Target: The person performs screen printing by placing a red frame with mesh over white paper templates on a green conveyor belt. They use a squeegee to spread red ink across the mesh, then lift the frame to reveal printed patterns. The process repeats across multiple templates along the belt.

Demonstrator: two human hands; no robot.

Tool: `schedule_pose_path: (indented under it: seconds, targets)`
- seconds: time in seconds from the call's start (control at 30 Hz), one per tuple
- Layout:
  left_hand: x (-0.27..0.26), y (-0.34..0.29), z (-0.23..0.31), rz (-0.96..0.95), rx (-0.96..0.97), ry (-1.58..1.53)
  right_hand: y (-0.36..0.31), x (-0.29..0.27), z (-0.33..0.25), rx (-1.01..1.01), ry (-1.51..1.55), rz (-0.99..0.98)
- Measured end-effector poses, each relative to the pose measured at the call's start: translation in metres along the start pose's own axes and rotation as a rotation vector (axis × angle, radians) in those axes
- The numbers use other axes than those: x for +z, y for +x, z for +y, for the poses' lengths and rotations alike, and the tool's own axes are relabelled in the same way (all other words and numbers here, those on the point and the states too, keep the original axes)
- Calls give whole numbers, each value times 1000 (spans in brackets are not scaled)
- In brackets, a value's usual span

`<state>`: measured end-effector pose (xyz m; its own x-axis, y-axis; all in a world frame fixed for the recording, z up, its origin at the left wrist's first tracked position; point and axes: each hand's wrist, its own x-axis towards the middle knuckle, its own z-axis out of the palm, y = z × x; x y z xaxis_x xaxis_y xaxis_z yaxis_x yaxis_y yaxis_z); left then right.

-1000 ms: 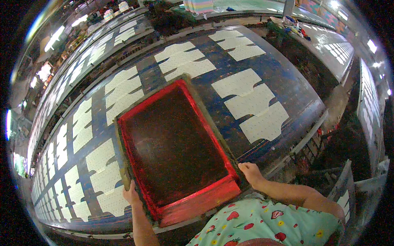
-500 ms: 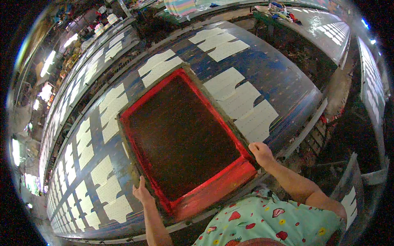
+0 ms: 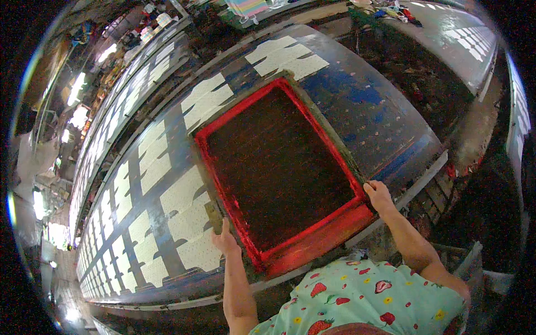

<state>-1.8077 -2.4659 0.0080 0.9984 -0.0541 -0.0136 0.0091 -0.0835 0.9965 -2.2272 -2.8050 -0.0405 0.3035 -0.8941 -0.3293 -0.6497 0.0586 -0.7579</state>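
Observation:
Both my hands hold a large screen printing frame (image 3: 318,237), which lies tilted over the long table. Its dark mesh (image 3: 279,167) is bordered by a red band. My left hand (image 3: 227,243) grips the left side near the lower corner, thumb up along the edge. At the lower right corner, my right hand (image 3: 379,198) is closed round the frame's edge. White dotted cut fabric pieces (image 3: 192,218) lie flat just left of the frame. Whatever is beneath the mesh is hidden.
The dark, blue-stained table (image 3: 391,128) carries more white pieces (image 3: 287,58) beyond the frame and in rows to the left. Another table with pieces (image 3: 120,100) runs along the far left. A cloth pile (image 3: 399,14) rests on the back right table.
The frame has moved right with both hands on it. It now covers pieces that lay to its right, and pieces show at its left. The view has shifted a little.

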Motion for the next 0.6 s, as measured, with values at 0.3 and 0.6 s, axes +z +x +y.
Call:
schedule_pose_path:
  seconds: [0.3, 0.6]
  targets:
    - [41, -27, -3, -40, 86, 118, 28, -34, 39, -110, 104, 67]
    - [50, -17, -44, -16, 112, 139, -70, -42, -55, -1027, -383, -282]
